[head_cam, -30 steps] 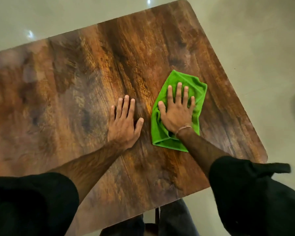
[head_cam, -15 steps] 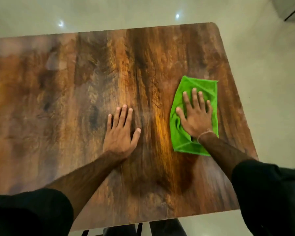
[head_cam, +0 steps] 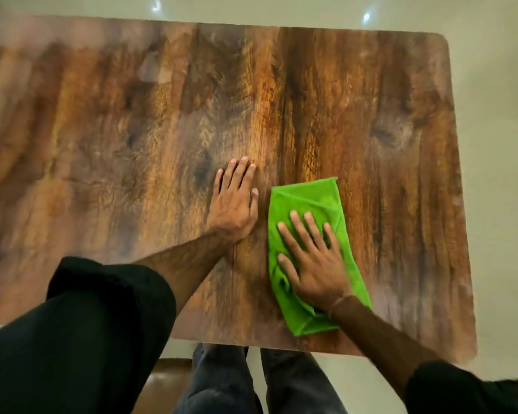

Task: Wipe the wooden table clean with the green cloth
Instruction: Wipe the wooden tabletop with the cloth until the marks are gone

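Note:
The green cloth (head_cam: 308, 201) lies folded on the wooden table (head_cam: 132, 138), near its front edge and right of the middle. My right hand (head_cam: 313, 259) presses flat on the cloth's near half with fingers spread. My left hand (head_cam: 235, 201) rests flat on the bare wood just left of the cloth, fingers together, holding nothing. Both forearms come in from black sleeves at the bottom.
The table's right edge (head_cam: 458, 204) and front edge (head_cam: 251, 345) border a pale glossy floor (head_cam: 500, 115). My legs in dark trousers (head_cam: 222, 383) stand at the front edge. A brown stool or seat (head_cam: 168, 375) shows below the table's front.
My right hand has slid the cloth toward me and leftward, close beside my left hand. The view has swung, so the table looks squarer and nearer.

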